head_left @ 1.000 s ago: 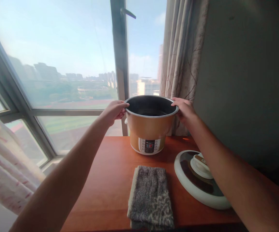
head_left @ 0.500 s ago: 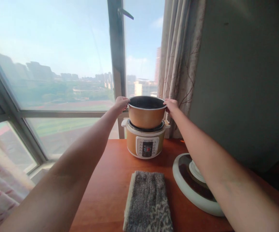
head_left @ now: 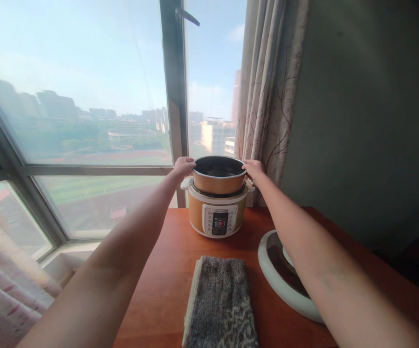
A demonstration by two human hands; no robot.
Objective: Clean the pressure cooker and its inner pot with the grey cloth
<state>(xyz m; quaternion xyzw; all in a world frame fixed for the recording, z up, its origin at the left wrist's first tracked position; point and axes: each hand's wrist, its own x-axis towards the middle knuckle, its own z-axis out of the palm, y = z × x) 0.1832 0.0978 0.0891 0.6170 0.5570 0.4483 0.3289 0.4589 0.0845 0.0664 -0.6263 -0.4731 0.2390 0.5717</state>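
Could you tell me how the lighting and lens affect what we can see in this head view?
Head view: bright window backlights the scene, leaving the wall dim; wide lens bends the window frame; inner pot and both hands stay sharp.

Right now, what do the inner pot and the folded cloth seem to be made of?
Inner pot: probably coated metal; glossy orange outside, dark inside, thin bright rim.
Folded cloth: soft fuzzy textile, maybe microfibre or chenille; matte grey pile with a pale edge.

cooker panel (head_left: 219,221), markings too small (display blurred), nothing legible
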